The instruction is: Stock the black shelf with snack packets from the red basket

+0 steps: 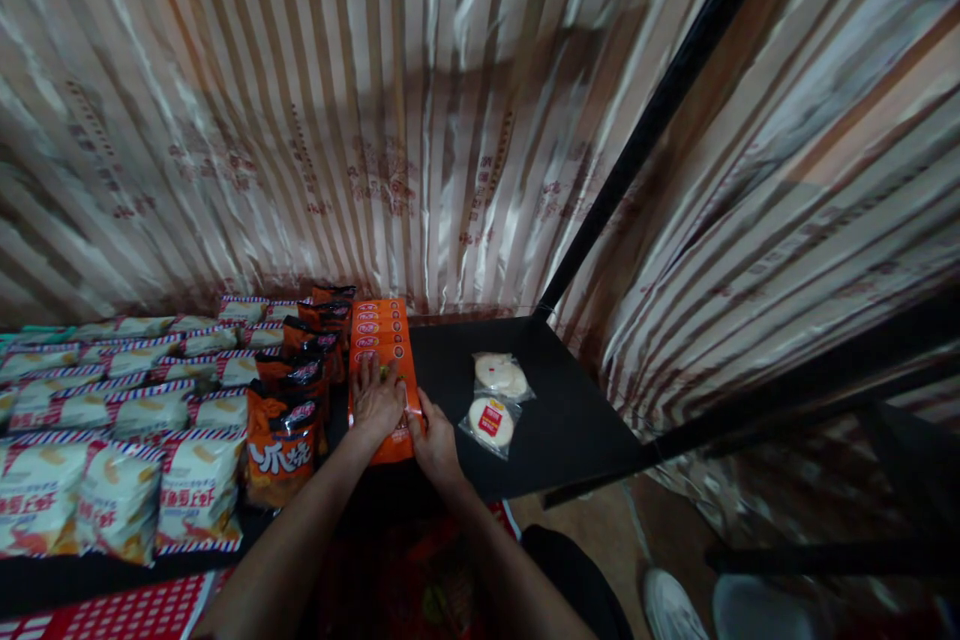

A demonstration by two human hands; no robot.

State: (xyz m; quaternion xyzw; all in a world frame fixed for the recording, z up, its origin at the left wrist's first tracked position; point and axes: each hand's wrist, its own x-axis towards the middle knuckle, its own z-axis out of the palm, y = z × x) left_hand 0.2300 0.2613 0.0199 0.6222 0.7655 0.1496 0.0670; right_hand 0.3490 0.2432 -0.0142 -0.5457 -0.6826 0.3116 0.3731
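A row of flat orange packages (pixel 380 325) runs from the back of the black shelf to its front edge. Over the front packages lies my left hand (pixel 377 400), its fingers spread on top. My right hand (pixel 435 440) is at the row's right side, its thumb and fingers against the edge of the front package; what the fingers grip there is too dark to tell. Orange and black snack bags (pixel 281 455) stand in a column just left of the row. To the right lie two clear packets with round white pieces, one (pixel 491 420) nearer, one (pixel 501 375) behind.
Several rows of white snack bags (pixel 196 490) fill the left of the black shelf (pixel 555 420). A striped curtain (pixel 450 120) hangs behind, with a dark slanted post (pixel 645 120) at the right. Below are a white shoe (pixel 671 605) and red-and-white checked material (pixel 135 610).
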